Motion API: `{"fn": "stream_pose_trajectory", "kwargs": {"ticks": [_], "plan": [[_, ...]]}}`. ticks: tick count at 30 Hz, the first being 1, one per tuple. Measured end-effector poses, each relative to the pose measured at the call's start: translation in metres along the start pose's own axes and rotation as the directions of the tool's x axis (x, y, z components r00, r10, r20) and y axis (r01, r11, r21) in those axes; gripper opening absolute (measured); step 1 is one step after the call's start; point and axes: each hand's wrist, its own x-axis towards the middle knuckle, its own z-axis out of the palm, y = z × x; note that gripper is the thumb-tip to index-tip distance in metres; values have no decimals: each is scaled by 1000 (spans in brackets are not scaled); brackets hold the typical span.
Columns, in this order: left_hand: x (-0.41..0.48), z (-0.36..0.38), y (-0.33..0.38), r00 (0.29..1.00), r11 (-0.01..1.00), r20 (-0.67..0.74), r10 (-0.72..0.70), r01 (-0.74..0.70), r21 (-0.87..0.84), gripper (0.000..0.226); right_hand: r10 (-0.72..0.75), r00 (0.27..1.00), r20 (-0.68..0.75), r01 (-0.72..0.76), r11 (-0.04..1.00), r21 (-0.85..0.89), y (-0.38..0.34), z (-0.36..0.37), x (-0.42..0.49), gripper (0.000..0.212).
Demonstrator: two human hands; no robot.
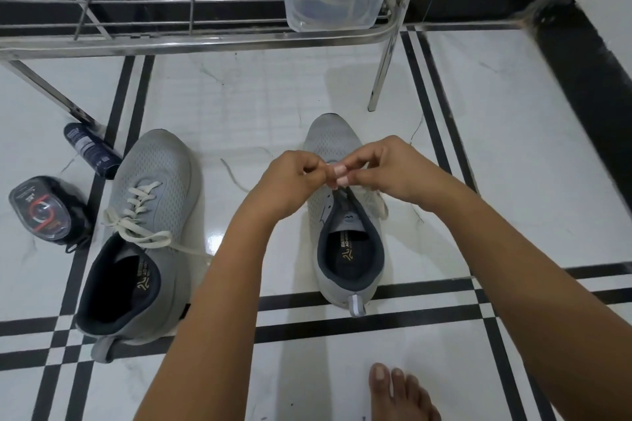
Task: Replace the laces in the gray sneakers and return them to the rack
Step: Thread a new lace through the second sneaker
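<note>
One wide-angle camera, worn on the head, looked forward and steeply down at the tiled floor from close above. Both forearms reached in from the near edge, a bare foot sat at near right, and the rack crossed the far edge of the frame.

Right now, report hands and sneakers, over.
Left hand and right hand both pinch the lace over the unlaced sneaker. Laced sneaker sits alongside. Nothing blocks the hands.
</note>
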Motion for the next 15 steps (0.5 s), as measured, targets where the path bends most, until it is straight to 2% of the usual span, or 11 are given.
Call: {"fn": "stream_pose_trajectory", "kwargs": {"ticks": [3, 7, 12, 15], "plan": [[-2, -3, -2, 1000, 991, 9, -29, 30, -134, 21, 41, 998, -42, -38, 997, 73, 3, -4, 0, 17], [-2, 1, -4, 1000, 990, -4, -16, 15, -138, 22, 72, 997, -8, -71, 989, 128, 6, -1, 0, 13], [-7, 8, -3, 999, 960, -26, -22, 14, -278, 27, 81, 996, -28, -72, 966, 248, 10, 2, -1, 9], [-12, 16, -8, 997, 967, -71, -34, 14, -256, 30, 76, 997, 13, -76, 958, 276, 14, 7, -2, 12]]}}
